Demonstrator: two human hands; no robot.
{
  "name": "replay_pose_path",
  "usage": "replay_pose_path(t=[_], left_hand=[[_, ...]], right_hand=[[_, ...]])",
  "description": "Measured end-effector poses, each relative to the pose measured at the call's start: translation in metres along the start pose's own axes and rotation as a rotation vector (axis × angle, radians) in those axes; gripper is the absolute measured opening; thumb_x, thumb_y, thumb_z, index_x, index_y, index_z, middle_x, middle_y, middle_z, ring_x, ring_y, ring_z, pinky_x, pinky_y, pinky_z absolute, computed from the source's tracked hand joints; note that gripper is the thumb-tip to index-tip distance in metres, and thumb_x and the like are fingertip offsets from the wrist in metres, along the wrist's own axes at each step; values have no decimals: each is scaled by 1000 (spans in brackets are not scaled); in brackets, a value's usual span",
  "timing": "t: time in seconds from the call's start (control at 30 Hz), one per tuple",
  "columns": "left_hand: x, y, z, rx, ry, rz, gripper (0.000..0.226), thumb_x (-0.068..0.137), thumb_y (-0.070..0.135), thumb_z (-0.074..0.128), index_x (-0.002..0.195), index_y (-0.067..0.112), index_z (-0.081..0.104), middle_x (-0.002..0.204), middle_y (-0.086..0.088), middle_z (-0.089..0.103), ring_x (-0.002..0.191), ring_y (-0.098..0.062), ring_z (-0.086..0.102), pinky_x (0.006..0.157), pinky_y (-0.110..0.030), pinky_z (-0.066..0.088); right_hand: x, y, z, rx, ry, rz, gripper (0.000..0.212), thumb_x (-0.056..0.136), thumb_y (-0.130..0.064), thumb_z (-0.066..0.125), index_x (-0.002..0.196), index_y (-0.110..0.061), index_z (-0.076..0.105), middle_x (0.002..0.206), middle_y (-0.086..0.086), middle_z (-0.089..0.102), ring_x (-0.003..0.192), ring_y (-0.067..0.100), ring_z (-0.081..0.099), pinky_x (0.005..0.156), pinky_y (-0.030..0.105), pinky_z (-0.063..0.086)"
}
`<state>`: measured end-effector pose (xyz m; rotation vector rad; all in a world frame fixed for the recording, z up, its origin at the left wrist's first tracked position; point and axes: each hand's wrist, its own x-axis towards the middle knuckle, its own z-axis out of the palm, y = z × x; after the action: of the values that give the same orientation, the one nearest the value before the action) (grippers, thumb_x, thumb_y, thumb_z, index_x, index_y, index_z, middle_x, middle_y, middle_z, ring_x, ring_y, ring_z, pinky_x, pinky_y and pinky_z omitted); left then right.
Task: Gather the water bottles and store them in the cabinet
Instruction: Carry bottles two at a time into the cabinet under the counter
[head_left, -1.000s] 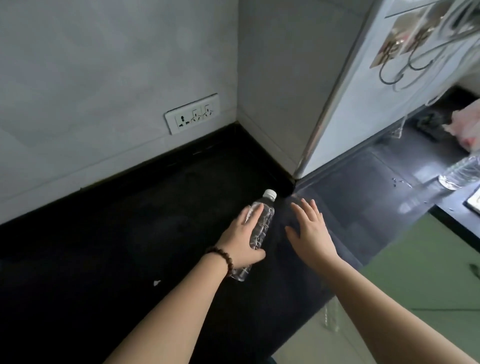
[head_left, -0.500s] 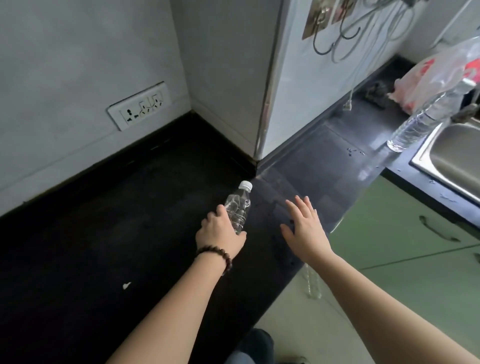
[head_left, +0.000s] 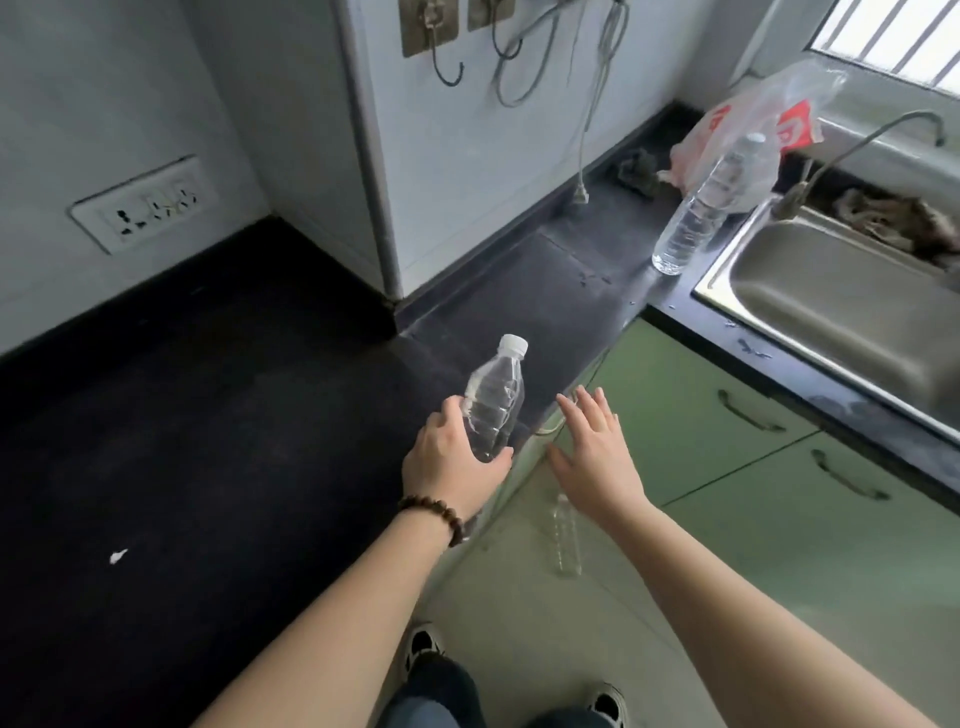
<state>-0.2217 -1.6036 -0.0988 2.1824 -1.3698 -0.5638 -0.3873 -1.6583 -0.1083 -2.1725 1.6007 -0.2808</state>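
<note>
My left hand is shut on the lower body of a small clear water bottle with a white cap, held upright above the front edge of the black counter. My right hand hovers just right of it, fingers spread, holding nothing. A taller clear bottle stands on the counter beside the sink. A third bottle stands on the floor below my right wrist. Green cabinet doors with dark handles sit under the counter, shut.
A steel sink with a tap lies at the right. A plastic bag rests behind the tall bottle. Hooks and hanging cords line the white wall; a socket plate is at the left. My shoes show on the pale floor.
My left hand has lifted the small bottle off the counter and turned it upright. The view has swung right, bringing the sink, the tall bottle and the cabinet doors into sight.
</note>
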Motion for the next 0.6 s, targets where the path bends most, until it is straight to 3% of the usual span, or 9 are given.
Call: replay_pose_path(t=[0.17,0.33,0.6], left_hand=[[-39,53,58,-44,39,26,70,71,50,74,125,18,43,114,-2,60,104,-24,58,74,-32,46],[-78,83,124,-55,28,-67,74,73,49,75,131,17,41,122,-3,59,108,-24,59,81,-34,49],[-78,39,223,46,-69,-247,79,75,49,73,134,12,35,124,-9,58,108,-30,59,78,-36,49]], right_hand=[[-31,76,-21,14,-1,18,61,95,-28,49,149,-17,24,160,6,11,148,22,-3,120,38,2],[-53,155,-24,28,-51,36,63,95,-36,51,150,-20,23,160,5,12,148,22,-1,120,39,6],[-45,249,48,41,-124,141,67,93,-41,52,149,-18,24,158,9,19,147,25,8,119,39,12]])
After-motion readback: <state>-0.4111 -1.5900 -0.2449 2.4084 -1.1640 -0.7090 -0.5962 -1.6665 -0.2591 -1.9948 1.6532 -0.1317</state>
